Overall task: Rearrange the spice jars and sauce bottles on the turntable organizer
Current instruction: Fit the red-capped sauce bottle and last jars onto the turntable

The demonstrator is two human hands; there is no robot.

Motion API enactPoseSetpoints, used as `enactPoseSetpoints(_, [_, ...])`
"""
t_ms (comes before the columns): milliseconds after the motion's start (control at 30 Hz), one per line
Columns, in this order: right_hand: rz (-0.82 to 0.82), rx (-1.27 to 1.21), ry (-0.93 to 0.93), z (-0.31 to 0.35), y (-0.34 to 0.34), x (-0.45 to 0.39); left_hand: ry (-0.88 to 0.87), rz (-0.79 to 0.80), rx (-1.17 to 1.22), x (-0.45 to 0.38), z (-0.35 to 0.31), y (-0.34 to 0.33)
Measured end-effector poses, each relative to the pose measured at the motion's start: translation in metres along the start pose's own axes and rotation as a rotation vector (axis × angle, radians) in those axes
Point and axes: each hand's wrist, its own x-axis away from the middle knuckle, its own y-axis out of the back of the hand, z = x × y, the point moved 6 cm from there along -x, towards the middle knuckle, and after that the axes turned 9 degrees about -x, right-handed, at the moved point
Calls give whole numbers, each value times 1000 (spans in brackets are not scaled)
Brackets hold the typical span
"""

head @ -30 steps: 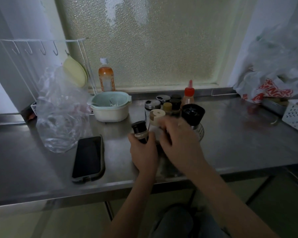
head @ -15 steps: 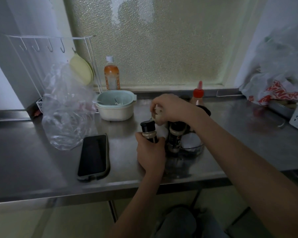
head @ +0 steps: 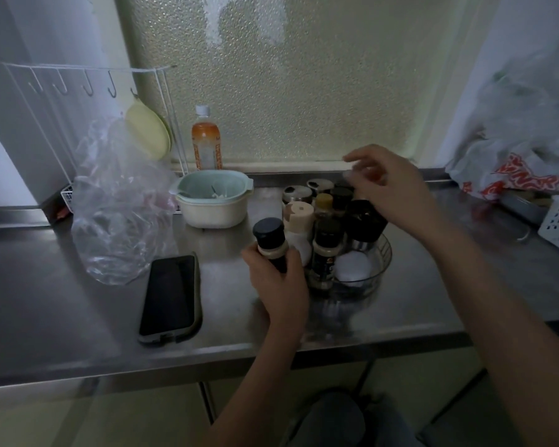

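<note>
- Turntable organizer [head: 380, 264]: a clear, round tray, set on the steel table [head: 78, 317] near its front edge; the near-right sector, about 4 o'clock, is seen to be bare of jars.
- Jars on the turntable: a cluster is packed from 8 through 12 o'clock, among them a beige-capped jar [head: 299, 216], a yellow-capped bottle [head: 323, 203], a black-capped jar [head: 326, 250] and a large black grinder [head: 365, 221].
- Spice jar, black cap [head: 269, 243]: held upright off the turntable, just beside its 9 o'clock rim.
- Left hand [head: 279, 282]: closed around that spice jar.
- Right hand [head: 391, 185]: fingers loosely spread above the 12 o'clock jars; nothing is seen gripped, though blur hinders certainty.
- Progress: judged mid-way; one jar is out and not yet re-seated, and the bare sector remains to be filled.
</note>
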Motion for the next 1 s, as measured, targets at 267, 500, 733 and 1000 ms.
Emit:
enactPoseSetpoints(267, [-145, -72, -233, -74, 38, 20, -334, 255, -194, -2, -29, -27])
enactPoseSetpoints(500, [74, -295, -440, -111, 6, -2, -257, 249, -297, -3, -15, -20])
enactPoseSetpoints(733, [72, -307, -390, -112, -8, -20, -216, 258, -175, -2, -12, -23])
enactPoseSetpoints(1000, [-367, -356, -97, -48, 50, -37, -279, 189, -108, -1, -28, -22])
